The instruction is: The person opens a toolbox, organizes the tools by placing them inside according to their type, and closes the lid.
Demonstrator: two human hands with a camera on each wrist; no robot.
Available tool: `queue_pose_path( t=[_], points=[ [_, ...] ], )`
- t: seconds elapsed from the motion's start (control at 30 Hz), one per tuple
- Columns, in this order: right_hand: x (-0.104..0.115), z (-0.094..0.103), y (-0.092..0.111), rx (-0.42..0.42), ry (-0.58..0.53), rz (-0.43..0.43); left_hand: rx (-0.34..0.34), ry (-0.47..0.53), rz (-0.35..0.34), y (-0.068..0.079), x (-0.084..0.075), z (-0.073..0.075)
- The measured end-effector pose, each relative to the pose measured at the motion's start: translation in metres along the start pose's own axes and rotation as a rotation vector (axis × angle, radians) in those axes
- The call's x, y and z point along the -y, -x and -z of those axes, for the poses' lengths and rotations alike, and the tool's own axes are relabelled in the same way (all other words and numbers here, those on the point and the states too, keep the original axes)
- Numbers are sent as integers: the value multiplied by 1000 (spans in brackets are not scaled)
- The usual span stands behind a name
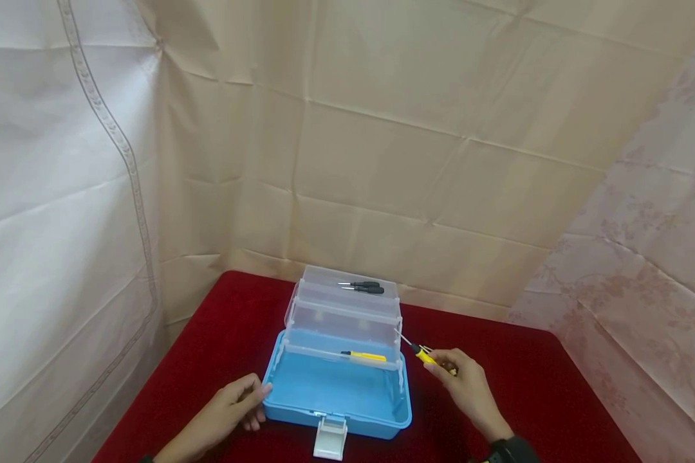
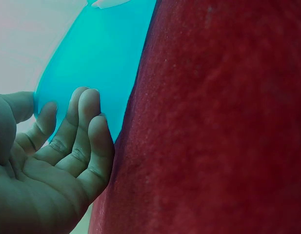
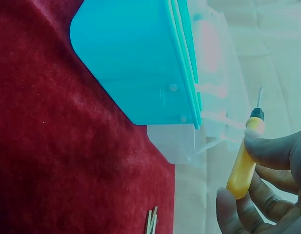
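Note:
My right hand (image 1: 463, 382) holds a screwdriver (image 1: 425, 357) with a yellow handle and black collar, gripped between thumb and fingers in the right wrist view. Its thin shaft points up and left, toward the right side of a blue toolbox (image 1: 336, 415). At the box's front left corner, my left hand (image 1: 240, 402) holds the wall, thumb at the rim and fingers against the outside. Clear tiered trays (image 1: 342, 321) stand raised over the box's rear. A second yellow-handled screwdriver (image 1: 370, 356) lies in the lowest tray. Two black screwdrivers (image 1: 366, 289) lie in the top one.
Several thin sticks (image 3: 151, 223) lie on the red cloth (image 1: 521, 360) to the right of the box, partly behind my right hand. A white latch (image 1: 330, 438) hangs at the box's front. Pale cloth walls (image 1: 370, 193) enclose the table's back and sides.

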State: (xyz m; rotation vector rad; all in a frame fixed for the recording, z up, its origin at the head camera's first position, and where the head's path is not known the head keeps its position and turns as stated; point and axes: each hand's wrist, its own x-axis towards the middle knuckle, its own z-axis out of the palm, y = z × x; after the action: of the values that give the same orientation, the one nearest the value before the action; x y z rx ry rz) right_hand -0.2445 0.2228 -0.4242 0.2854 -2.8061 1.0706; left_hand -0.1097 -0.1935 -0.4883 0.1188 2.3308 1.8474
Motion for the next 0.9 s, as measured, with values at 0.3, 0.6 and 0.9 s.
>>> queue_pose_path(
  t=[0.3,0.6,0.9],
  points=[
    [8,-6,0,-5,13,36,9,5,-17,1,-1,0],
    [15,-9,-6,6,6,88,0,8,-16,1,-1,1],
    [21,-19,-9,11,-19,99,2,25,-8,1,-1,0]
  ],
)
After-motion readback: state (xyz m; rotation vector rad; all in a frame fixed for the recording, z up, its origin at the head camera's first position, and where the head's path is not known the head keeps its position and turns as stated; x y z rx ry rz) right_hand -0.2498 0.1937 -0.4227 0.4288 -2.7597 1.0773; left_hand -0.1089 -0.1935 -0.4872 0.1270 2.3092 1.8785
